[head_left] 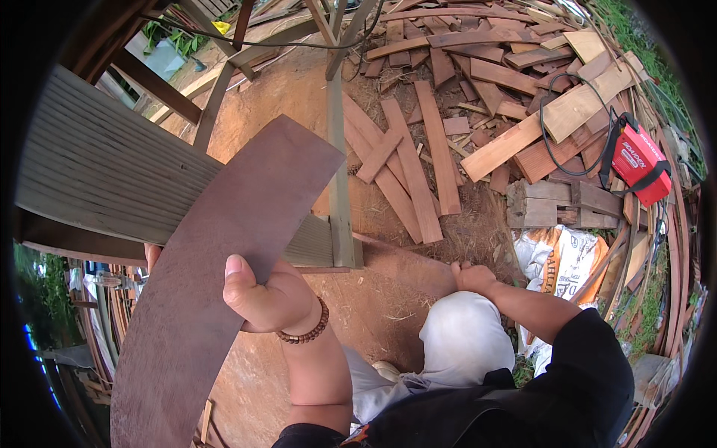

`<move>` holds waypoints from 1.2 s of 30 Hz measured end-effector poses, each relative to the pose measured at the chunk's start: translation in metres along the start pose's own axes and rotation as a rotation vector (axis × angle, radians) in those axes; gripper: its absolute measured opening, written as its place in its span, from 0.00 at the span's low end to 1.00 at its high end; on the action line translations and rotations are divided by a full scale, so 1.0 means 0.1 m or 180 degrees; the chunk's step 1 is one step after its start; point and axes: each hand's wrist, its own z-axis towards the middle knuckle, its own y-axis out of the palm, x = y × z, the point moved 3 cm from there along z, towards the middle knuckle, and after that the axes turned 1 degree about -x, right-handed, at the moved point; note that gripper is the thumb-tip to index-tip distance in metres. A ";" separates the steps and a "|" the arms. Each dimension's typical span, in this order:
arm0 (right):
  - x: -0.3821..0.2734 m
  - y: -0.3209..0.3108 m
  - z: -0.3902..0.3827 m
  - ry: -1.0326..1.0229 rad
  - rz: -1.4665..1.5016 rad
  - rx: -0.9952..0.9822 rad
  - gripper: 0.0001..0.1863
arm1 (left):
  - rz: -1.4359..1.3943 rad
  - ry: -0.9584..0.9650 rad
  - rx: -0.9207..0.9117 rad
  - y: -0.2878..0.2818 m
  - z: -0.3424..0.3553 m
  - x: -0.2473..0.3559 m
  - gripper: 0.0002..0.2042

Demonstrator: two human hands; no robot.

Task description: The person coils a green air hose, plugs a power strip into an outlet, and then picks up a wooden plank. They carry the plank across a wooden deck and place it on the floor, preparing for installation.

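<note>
My left hand [261, 295] grips a long dark brown plank [224, 254] by its right edge, thumb on top. The plank runs from the lower left up to the middle of the view. A bead bracelet sits on that wrist. My right hand [472, 278] is closed and rests on my knee, in light trousers, with nothing visible in it. The plank's far end lies over the edge of a grey ribbed deck panel [104, 164].
A pile of loose reddish wood boards [433, 149] covers the bare earth ahead. A red machine [638, 160] with black cables sits at right on planks. A white printed sack [564, 261] lies by my right knee. Wooden frame posts [337, 172] stand in front.
</note>
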 end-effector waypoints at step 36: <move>-1.33 -1.60 -1.18 0.0357 -0.0671 -0.0345 0.54 | 0.0777 0.0458 -0.0607 0.07 0.42 0.18 0.36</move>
